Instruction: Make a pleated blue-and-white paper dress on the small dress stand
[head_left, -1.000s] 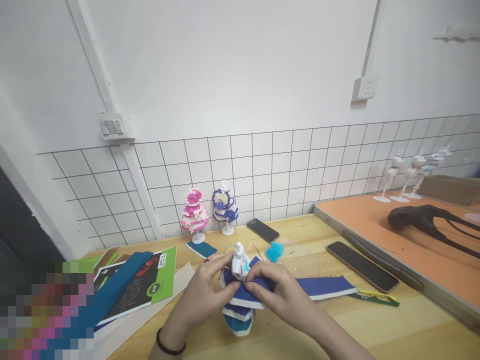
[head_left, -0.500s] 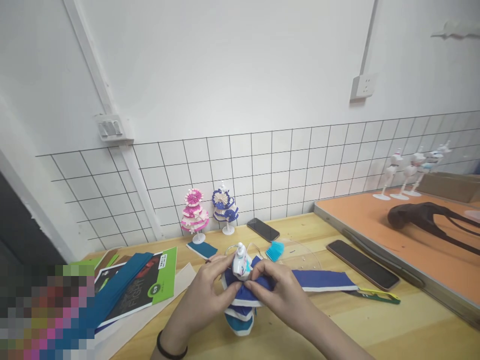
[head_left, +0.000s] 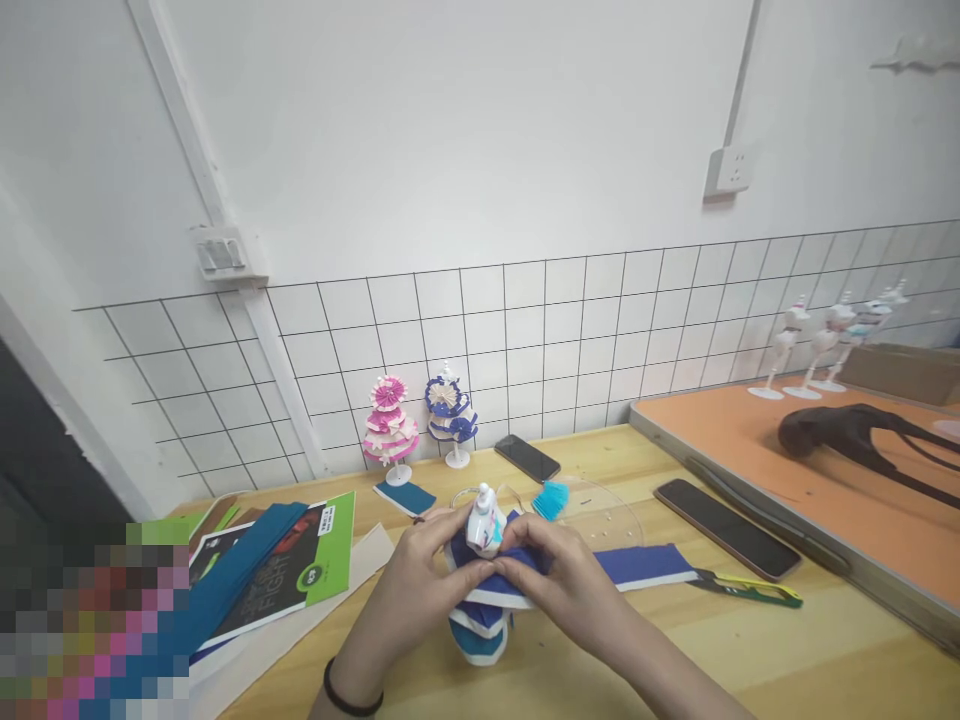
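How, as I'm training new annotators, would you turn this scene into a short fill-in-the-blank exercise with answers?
1. The thin black band circles the person's ____ wrist.
2. The left hand and right hand meet at the layered blue-and-white fabric skirt on the small, mostly ____ mannequin.
3. The pink-and-white tiered miniature dress stands beside a similar dress in white and ____.
4. The pale wooden table bears two flat, black-screened ____.

Missing words: left; white; blue; phones.
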